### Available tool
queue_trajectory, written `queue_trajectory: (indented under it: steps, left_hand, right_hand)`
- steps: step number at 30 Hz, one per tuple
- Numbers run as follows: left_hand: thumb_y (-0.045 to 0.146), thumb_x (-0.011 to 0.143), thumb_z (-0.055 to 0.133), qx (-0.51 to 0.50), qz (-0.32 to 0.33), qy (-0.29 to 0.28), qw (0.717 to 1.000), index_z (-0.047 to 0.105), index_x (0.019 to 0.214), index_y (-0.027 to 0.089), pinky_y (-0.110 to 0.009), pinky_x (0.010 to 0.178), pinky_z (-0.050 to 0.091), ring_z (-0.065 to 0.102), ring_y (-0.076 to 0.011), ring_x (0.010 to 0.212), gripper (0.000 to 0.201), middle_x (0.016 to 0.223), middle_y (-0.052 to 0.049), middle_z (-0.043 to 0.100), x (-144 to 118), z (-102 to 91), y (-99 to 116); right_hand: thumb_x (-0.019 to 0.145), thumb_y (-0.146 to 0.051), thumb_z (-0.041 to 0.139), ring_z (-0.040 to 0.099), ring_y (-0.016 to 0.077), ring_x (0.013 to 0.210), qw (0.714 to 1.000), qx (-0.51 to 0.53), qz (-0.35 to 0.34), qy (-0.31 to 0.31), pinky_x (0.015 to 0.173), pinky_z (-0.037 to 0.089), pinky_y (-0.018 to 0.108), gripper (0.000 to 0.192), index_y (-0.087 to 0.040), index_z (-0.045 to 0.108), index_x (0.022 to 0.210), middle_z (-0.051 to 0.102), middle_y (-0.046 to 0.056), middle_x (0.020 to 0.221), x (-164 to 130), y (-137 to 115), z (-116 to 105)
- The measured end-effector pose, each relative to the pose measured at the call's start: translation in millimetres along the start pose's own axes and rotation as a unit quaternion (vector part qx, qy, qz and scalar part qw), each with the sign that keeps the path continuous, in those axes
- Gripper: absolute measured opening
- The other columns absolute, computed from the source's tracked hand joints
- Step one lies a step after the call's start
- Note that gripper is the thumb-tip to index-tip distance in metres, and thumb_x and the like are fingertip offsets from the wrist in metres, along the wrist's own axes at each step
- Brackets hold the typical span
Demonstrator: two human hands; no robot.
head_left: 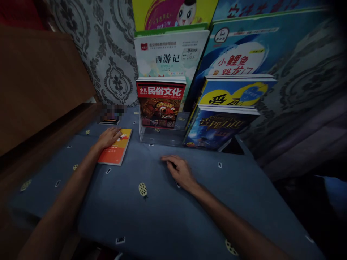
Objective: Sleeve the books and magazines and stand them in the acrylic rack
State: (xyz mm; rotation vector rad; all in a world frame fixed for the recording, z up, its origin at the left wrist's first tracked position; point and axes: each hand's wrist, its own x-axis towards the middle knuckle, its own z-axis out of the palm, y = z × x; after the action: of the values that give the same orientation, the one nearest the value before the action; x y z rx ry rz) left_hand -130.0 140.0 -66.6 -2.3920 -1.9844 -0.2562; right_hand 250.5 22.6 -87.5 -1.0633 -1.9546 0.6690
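Note:
My left hand (pixel 108 137) lies over the upper left part of a thin orange and yellow book (pixel 114 153), its fingers stretched out flat on the cover. The book rests face up on the table. My right hand (pixel 180 169) is low over the cloth in the middle, holding nothing, with loosely bent fingers and the thumb apart from them. In front of it stands a clear acrylic stand (pixel 162 137) carrying a red-topped book (pixel 162 104) with a mask on its cover. To the right of that, a dark blue book (pixel 217 126) leans upright.
A blue tablecloth (pixel 162 216) with pineapple prints covers the table. Behind the stand rise taller picture books, among them a pale green one (pixel 168 50) and a teal one (pixel 244 47). A blurred-out item (pixel 112 113) lies at the back left, near a wooden panel (pixel 40 79).

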Motion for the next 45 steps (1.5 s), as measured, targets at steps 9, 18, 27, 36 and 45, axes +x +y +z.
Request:
queue_trajectory:
  steps: [9, 18, 27, 36, 45]
  left_hand:
    - [0.047, 0.102, 0.029, -0.015, 0.005, -0.003, 1.0, 0.054, 0.144, 0.02, -0.044, 0.115, 0.04, 0.05, -0.0274, 0.136, 0.056, 0.145, -0.01, 0.059, -23, -3.7, 17]
    - [0.048, 0.102, 0.029, -0.019, 0.007, -0.01, 1.0, 0.053, 0.146, 0.018, -0.043, 0.12, 0.035, 0.044, -0.0261, 0.143, 0.057, 0.15, -0.009, 0.056, -51, -5.1, 38]
    - [0.048, 0.103, 0.03, -0.01, 0.023, 0.007, 1.0, 0.052, 0.146, 0.02, -0.044, 0.122, 0.032, 0.043, -0.0252, 0.145, 0.056, 0.151, -0.008, 0.055, -73, -1.5, 56]
    - [0.042, 0.103, 0.033, -0.007, 0.017, 0.005, 1.0, 0.052, 0.146, 0.02, -0.05, 0.119, 0.037, 0.042, -0.028, 0.147, 0.052, 0.153, -0.01, 0.053, -91, -3.3, 88]
    - [0.036, 0.103, 0.038, 0.014, -0.016, 0.014, 1.0, 0.053, 0.144, 0.019, -0.051, 0.117, 0.039, 0.041, -0.0296, 0.147, 0.046, 0.152, -0.012, 0.053, -105, -7.4, 148]
  right_hand:
    - [0.087, -0.009, 0.05, 0.073, 0.023, 0.101, 1.0, -0.007, -0.007, -0.004, 0.092, 0.057, 0.04, 0.036, -0.026, 0.079, 0.102, 0.08, 0.005, 0.102, 0, -2, -1]
    - [0.088, -0.008, 0.05, 0.073, 0.0236, 0.102, 1.0, -0.008, -0.005, -0.003, 0.092, 0.057, 0.04, 0.034, -0.024, 0.078, 0.099, 0.079, 0.006, 0.105, -1, 0, 1]
    - [0.088, -0.008, 0.05, 0.073, 0.0245, 0.103, 1.0, -0.01, -0.003, -0.003, 0.093, 0.057, 0.041, 0.032, -0.021, 0.077, 0.1, 0.079, 0.008, 0.107, -2, -1, 1]
    - [0.088, -0.008, 0.05, 0.072, 0.0247, 0.105, 1.0, -0.024, -0.008, -0.012, 0.095, 0.056, 0.041, 0.032, -0.019, 0.077, 0.101, 0.078, 0.01, 0.109, -3, -1, 1]
    - [0.089, -0.011, 0.049, 0.069, 0.0243, 0.109, 0.998, -0.053, 0.021, 0.021, 0.098, 0.053, 0.04, 0.033, -0.02, 0.074, 0.109, 0.076, 0.01, 0.113, -1, 4, 3]
